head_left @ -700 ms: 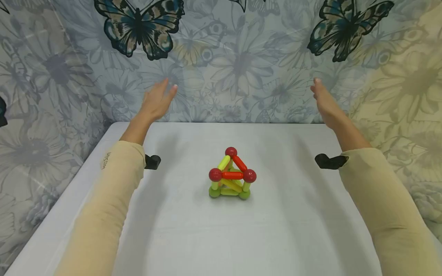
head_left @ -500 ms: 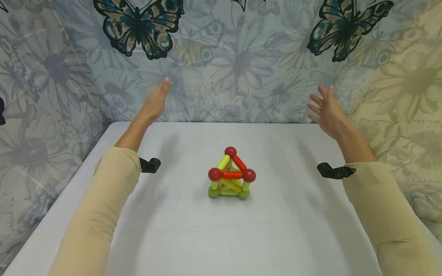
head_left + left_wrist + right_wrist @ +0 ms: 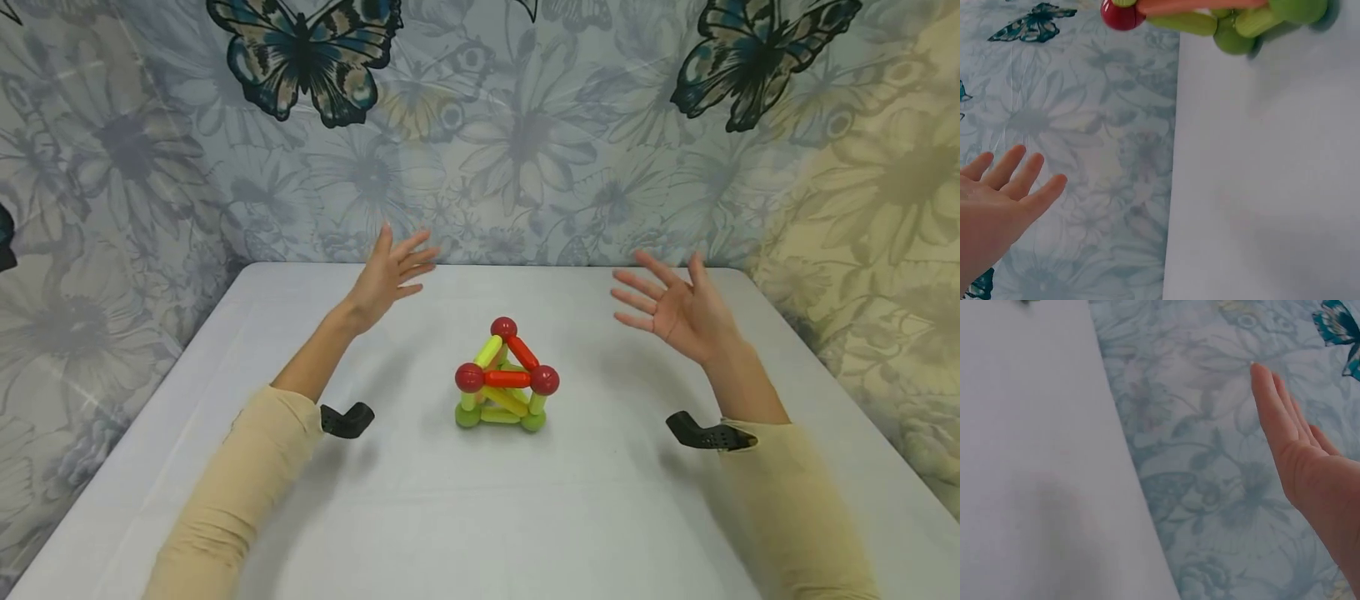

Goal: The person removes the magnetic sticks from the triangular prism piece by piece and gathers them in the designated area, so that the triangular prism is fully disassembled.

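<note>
A small frame of coloured rods and balls (image 3: 506,379) stands mid-table in the head view. Its upper balls are red, its lower ones green, and the rods between them are red, yellow and green. My left hand (image 3: 384,282) hovers to the left of it and farther back, fingers spread, touching nothing. To the right, my right hand (image 3: 678,312) is held in the air with its palm showing and its fingers straight. Part of the frame (image 3: 1235,28) also appears at the top of the left wrist view.
A white-covered table (image 3: 450,533) lies under both hands. Behind it rises a wall covering (image 3: 525,183) with flowers and butterflies, close to the table's back edge. A black camera mount (image 3: 347,421) sits at the left wrist, another (image 3: 705,433) at the right.
Both hands have come down and inward from high at the back, turning as they moved. Their fingers are now spread. The rod-and-ball frame stays in place.
</note>
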Action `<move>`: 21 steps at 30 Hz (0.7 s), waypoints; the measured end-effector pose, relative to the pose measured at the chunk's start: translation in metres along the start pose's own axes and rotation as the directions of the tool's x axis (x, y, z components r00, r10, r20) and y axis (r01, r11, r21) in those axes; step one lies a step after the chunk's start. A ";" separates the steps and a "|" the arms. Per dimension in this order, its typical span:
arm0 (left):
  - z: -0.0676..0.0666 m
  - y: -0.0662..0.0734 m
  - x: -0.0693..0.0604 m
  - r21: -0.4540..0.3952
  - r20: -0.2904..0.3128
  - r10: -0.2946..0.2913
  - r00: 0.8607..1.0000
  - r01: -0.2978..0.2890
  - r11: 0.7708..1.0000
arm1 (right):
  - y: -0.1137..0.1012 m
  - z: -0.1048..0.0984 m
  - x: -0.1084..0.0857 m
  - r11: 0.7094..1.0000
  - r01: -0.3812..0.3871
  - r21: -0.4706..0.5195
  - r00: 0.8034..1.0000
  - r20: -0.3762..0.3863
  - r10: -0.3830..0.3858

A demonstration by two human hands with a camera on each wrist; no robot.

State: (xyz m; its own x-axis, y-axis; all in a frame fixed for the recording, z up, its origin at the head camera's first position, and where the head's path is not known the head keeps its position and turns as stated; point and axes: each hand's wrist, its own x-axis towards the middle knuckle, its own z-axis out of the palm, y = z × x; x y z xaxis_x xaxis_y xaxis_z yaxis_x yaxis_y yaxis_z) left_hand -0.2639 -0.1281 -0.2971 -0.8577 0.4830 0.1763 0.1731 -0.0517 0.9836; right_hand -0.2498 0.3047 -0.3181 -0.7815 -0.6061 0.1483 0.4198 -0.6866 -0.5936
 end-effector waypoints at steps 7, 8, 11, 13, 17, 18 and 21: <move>0.030 -0.019 -0.015 -0.085 0.156 -0.110 0.982 0.124 0.989 | 0.029 -0.008 0.008 0.982 -0.168 -0.090 0.972 0.151 0.181; 0.033 -0.021 -0.016 -0.086 0.169 -0.136 0.976 0.152 0.985 | 0.032 -0.007 0.009 0.977 -0.186 -0.104 0.967 0.155 0.201; 0.040 -0.024 -0.020 -0.073 0.186 -0.221 0.957 0.237 0.969 | 0.041 -0.002 0.014 0.960 -0.237 -0.153 0.952 0.160 0.260; 0.044 -0.024 -0.022 -0.061 0.189 -0.270 0.944 0.286 0.956 | 0.047 0.002 0.016 0.942 -0.268 -0.205 0.942 0.149 0.300; 0.048 -0.025 -0.027 -0.055 0.204 -0.323 0.924 0.340 0.939 | 0.057 0.012 0.018 0.888 -0.328 -0.321 0.925 0.082 0.371; 0.048 -0.025 -0.028 -0.060 0.214 -0.325 0.921 0.344 0.937 | 0.059 0.014 0.019 0.871 -0.343 -0.351 0.921 0.057 0.385; 0.051 -0.026 -0.029 -0.074 0.235 -0.328 0.915 0.353 0.932 | 0.065 0.022 0.018 0.821 -0.386 -0.419 0.909 -0.023 0.416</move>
State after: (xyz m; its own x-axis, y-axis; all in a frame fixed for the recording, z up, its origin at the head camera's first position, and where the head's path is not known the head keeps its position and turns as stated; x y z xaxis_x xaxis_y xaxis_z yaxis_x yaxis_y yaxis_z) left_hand -0.2185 -0.0964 -0.3300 -0.7279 0.6641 -0.1706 -0.1778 0.0576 0.9824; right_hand -0.2266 0.2403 -0.3361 -0.5462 -0.8275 -0.1302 0.4534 -0.1614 -0.8766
